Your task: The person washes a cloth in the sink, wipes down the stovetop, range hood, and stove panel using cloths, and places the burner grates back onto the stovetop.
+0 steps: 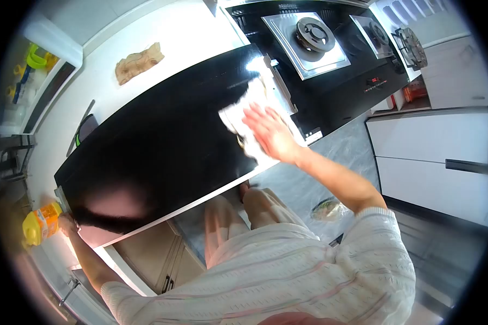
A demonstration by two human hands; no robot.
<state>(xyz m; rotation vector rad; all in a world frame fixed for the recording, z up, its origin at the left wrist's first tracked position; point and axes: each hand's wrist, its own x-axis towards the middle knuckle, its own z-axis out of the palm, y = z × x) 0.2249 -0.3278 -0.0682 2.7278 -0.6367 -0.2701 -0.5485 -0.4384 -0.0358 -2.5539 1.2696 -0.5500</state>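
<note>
My right hand [268, 130] lies flat with its fingers spread on a white cloth [234, 116], which rests on the right end of a glossy black panel [162, 124]. Part of the cloth is hidden under the palm. At the panel's lower left corner is my left hand [68, 223], its fingers closed at the edge of the panel. An orange and yellow container [42, 223] stands just left of that hand.
A crumpled brown cloth [139, 63] lies on the white counter [184, 32]. To the right is a black stove with burners [315, 34]. A removed pan support [410, 49] sits further right. A clear bag [329, 209] is on the floor.
</note>
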